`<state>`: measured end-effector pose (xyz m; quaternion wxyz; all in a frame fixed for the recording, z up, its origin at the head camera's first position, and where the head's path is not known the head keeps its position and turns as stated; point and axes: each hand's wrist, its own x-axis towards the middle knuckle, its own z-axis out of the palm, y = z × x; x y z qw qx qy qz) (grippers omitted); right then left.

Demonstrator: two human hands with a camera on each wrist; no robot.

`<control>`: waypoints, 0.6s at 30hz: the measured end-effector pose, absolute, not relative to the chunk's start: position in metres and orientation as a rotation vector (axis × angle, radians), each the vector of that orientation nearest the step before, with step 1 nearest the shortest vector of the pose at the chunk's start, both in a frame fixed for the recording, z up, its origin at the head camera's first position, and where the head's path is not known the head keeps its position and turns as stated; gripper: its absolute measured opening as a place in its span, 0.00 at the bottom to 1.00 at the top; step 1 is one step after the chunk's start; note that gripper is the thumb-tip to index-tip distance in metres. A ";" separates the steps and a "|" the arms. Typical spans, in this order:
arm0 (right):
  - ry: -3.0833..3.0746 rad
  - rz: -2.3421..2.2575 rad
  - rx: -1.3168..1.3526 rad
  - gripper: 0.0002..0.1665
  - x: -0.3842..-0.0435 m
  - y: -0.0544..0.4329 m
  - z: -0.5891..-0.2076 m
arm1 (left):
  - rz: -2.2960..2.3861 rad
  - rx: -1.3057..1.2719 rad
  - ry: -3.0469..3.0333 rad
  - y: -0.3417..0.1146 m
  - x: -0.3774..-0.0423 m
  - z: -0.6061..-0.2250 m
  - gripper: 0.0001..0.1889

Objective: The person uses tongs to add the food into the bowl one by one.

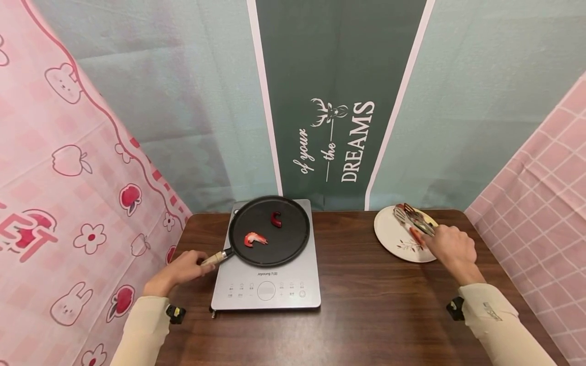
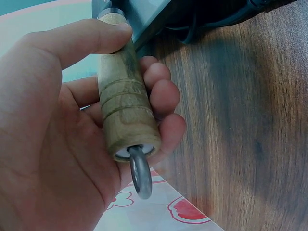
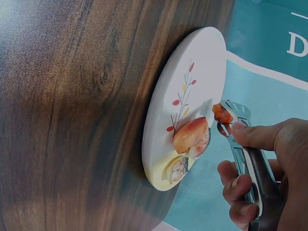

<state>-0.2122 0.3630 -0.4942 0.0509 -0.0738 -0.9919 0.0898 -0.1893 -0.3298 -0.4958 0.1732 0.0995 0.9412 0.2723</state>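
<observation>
My left hand (image 1: 185,267) grips the wooden handle (image 2: 127,96) of a flat black frying pan (image 1: 284,249), thumb on top and fingers curled beneath. In the pan lie a red-and-white shrimp (image 1: 255,239) and a dark red curled piece (image 1: 276,219). On the right, my right hand (image 1: 453,249) holds metal tongs (image 3: 255,168) over a white plate (image 1: 389,239). Between the tong tips is a small reddish-brown food piece (image 3: 221,114). An orange-brown food piece (image 3: 192,137) and a pale, dark-edged one (image 3: 177,169) lie on the plate.
The pan sits on a silver induction cooktop (image 1: 242,300) with a touch panel at its front. Both cooktop and plate stand on a dark wooden table (image 1: 357,284). Printed cloths (image 1: 206,127) hang behind and at both sides.
</observation>
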 end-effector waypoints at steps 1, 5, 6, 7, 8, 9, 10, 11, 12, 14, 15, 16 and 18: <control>-3.019 0.273 -0.226 0.40 -0.212 0.363 -0.494 | 0.774 0.273 2.671 -0.330 -0.189 -0.496 0.11; -3.023 0.273 -0.229 0.40 -0.211 0.361 -0.492 | 0.776 0.267 2.676 -0.329 -0.189 -0.496 0.11; -3.025 0.273 -0.231 0.40 -0.211 0.361 -0.491 | 0.778 0.261 2.676 -0.329 -0.189 -0.496 0.11; -3.027 0.273 -0.231 0.40 -0.210 0.360 -0.491 | 0.781 0.256 2.675 -0.329 -0.189 -0.496 0.11; -3.027 0.272 -0.226 0.38 -0.210 0.360 -0.490 | 0.782 0.259 2.675 -0.330 -0.189 -0.497 0.11; -3.028 0.270 -0.221 0.37 -0.210 0.360 -0.489 | 0.781 0.263 2.675 -0.330 -0.189 -0.497 0.11; -3.028 0.268 -0.215 0.36 -0.210 0.359 -0.488 | 0.779 0.263 2.674 -0.330 -0.189 -0.497 0.10; -3.026 0.267 -0.210 0.35 -0.209 0.359 -0.488 | 0.778 0.262 2.673 -0.330 -0.189 -0.498 0.10; -3.023 0.265 -0.202 0.34 -0.209 0.358 -0.487 | 0.780 0.253 2.670 -0.330 -0.189 -0.498 0.10; -3.018 0.261 -0.191 0.31 -0.209 0.357 -0.485 | 0.776 0.256 2.669 -0.330 -0.189 -0.498 0.10; -3.016 0.260 -0.189 0.31 -0.209 0.357 -0.485 | 0.777 0.255 2.668 -0.330 -0.189 -0.498 0.10; -3.013 0.261 -0.186 0.31 -0.208 0.356 -0.484 | 0.779 0.254 2.668 -0.330 -0.189 -0.498 0.10; -3.006 0.261 -0.176 0.31 -0.208 0.355 -0.482 | 0.781 0.257 2.669 -0.331 -0.189 -0.498 0.10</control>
